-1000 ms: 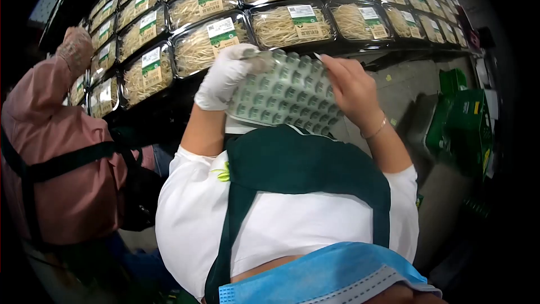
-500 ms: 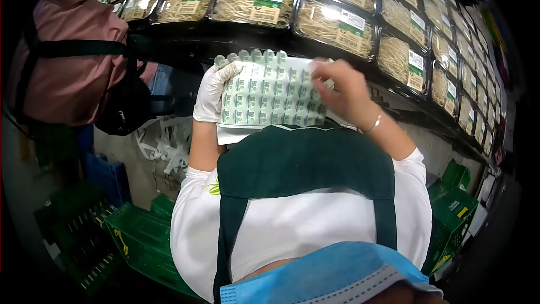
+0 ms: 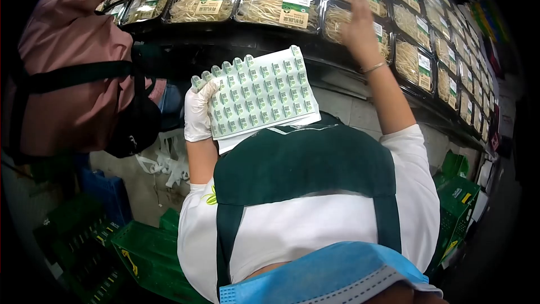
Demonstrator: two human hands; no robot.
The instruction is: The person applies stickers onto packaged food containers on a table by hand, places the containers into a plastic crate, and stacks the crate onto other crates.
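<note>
My left hand (image 3: 198,114), in a white glove, grips the left edge of a sheet of stickers (image 3: 261,93), thumb on top. Small green-and-white labels stand in rows on the sheet, some curling up along its far edge. Another white sheet shows beneath it. My bare right hand (image 3: 360,31) reaches over a packed tray of bean sprouts (image 3: 337,21) on the black ledge. It is blurred, and I cannot make out whether a sticker is in its fingers. The tray's printed label is partly behind the hand.
Rows of similar sprout trays (image 3: 277,7) line the ledge in front and to the right. At the left, close by, stands a person in a pink sleeve (image 3: 79,50). Green crates (image 3: 149,253) lie behind me on the left, with another crate (image 3: 455,202) at the right.
My right hand has left the sticker sheet and moved forward and right to a tray. The sheet has tilted and shifted slightly left in my left hand.
</note>
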